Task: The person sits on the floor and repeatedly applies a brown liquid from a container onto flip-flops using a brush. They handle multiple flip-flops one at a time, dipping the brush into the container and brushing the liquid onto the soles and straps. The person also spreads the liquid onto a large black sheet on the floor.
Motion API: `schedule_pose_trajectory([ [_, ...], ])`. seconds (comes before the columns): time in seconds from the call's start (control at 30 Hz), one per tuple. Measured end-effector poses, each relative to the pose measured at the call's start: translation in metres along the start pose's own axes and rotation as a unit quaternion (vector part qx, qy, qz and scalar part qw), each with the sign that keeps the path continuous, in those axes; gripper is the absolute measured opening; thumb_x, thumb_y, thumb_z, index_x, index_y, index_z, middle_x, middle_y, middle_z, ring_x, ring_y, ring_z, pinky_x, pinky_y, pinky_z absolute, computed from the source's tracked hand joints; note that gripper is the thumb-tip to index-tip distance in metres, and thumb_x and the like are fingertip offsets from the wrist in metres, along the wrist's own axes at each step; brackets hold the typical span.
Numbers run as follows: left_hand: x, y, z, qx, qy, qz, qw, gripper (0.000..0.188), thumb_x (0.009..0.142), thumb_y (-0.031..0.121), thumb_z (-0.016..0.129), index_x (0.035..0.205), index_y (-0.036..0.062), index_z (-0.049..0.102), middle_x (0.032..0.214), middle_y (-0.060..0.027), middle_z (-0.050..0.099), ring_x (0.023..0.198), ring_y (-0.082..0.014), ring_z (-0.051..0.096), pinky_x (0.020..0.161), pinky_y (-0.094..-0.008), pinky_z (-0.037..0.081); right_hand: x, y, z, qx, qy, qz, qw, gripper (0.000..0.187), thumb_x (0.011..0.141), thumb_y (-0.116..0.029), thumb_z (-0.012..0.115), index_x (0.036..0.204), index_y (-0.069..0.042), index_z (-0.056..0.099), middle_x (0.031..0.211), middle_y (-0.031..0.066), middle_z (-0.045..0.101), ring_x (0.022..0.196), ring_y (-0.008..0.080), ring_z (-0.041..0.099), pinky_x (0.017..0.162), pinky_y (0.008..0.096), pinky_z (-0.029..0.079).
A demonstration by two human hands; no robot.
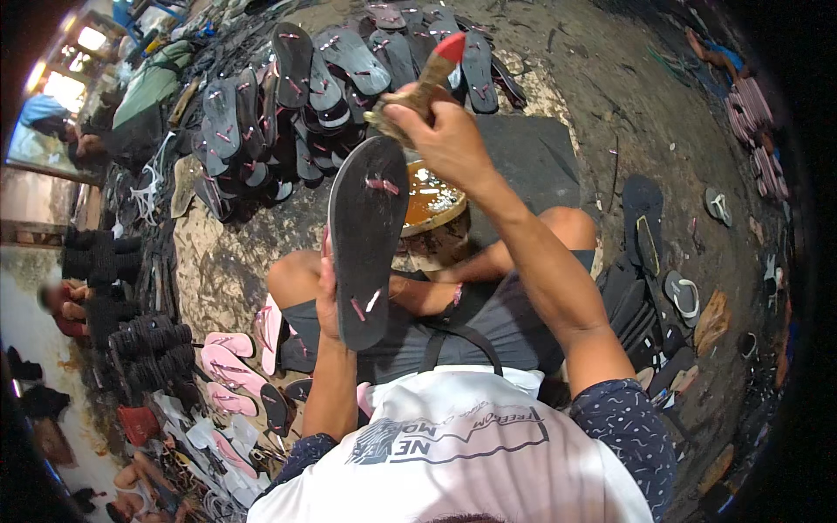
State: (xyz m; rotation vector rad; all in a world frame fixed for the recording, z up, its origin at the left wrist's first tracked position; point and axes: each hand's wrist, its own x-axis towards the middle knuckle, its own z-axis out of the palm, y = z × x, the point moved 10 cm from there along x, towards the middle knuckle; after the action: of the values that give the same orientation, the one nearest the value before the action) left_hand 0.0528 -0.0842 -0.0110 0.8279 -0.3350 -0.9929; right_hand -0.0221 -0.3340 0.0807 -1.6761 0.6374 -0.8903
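A dark grey sandal sole [366,240] stands nearly upright before me, with pink strap ends showing through its face. My left hand [328,296] is closed round its left edge; most of the fingers are hidden behind the sole. Above the sole's upper end, my right hand [449,144] grips a worn brush [425,91] with a red-tipped handle pointing up and away. The brush's bristle end is close to the sole's top; whether they touch I cannot tell. Just right of the sole sits a round tub [445,228] of shiny amber liquid [432,196], partly hidden by the sole.
Beyond my hands lies a large heap of grey sandals [323,78]. A dark flat sheet [523,161] is under the tub's far side. Pink sandals [231,366] lie at my left, black stacks [153,353] farther left. Loose sandals [682,296] are scattered at right. Other people [74,309] sit at far left.
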Motion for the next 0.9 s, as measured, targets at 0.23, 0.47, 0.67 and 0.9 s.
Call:
schedule_pose_trajectory([
  [0.23,0.000,-0.001,-0.002,-0.184,0.023,0.015,0.983,0.060,0.107,0.047,0.038,0.149,0.0053,0.041,0.142,-0.0236,0.053,0.117,-0.0383,0.063,0.091,-0.0498,0.058,-0.027,0.016,-0.006,0.123,0.046,-0.020,0.991,0.023,0.096,-0.017,0.070,0.112,0.000,0.067,0.101,0.0062,0.073,0.090,0.0135,0.067,0.082,0.0298,0.054],
  [0.47,0.012,-0.014,-0.001,-0.227,0.040,-0.022,0.973,0.081,0.099,0.064,0.041,0.142,-0.0044,0.045,0.132,-0.0299,0.057,0.106,-0.0413,0.066,0.080,-0.0479,0.060,-0.025,-0.069,0.025,-0.022,-0.014,-0.290,0.957,0.022,0.090,-0.014,0.075,0.110,-0.006,0.070,0.104,0.0092,0.073,0.092,0.0236,0.068,0.080,0.0347,0.053],
  [0.67,0.046,0.014,0.009,-0.208,0.030,0.066,0.975,0.063,0.106,0.053,0.037,0.137,0.0007,0.053,0.125,-0.0224,0.064,0.102,-0.0327,0.067,0.084,-0.0447,0.058,-0.098,-0.029,0.062,0.092,-0.072,-0.188,0.975,0.017,0.092,-0.012,0.072,0.106,-0.004,0.069,0.107,0.0117,0.071,0.099,0.0268,0.069,0.087,0.0367,0.053],
  [0.9,0.083,0.010,-0.012,-0.150,0.056,0.024,0.987,0.066,0.099,0.058,0.051,0.143,0.0090,0.047,0.124,-0.0180,0.061,0.099,-0.0291,0.065,0.081,-0.0421,0.059,-0.148,-0.059,0.062,0.013,-0.132,-0.216,0.967,0.025,0.084,-0.009,0.080,0.108,-0.007,0.071,0.106,0.0066,0.071,0.094,0.0239,0.066,0.086,0.0375,0.049],
])
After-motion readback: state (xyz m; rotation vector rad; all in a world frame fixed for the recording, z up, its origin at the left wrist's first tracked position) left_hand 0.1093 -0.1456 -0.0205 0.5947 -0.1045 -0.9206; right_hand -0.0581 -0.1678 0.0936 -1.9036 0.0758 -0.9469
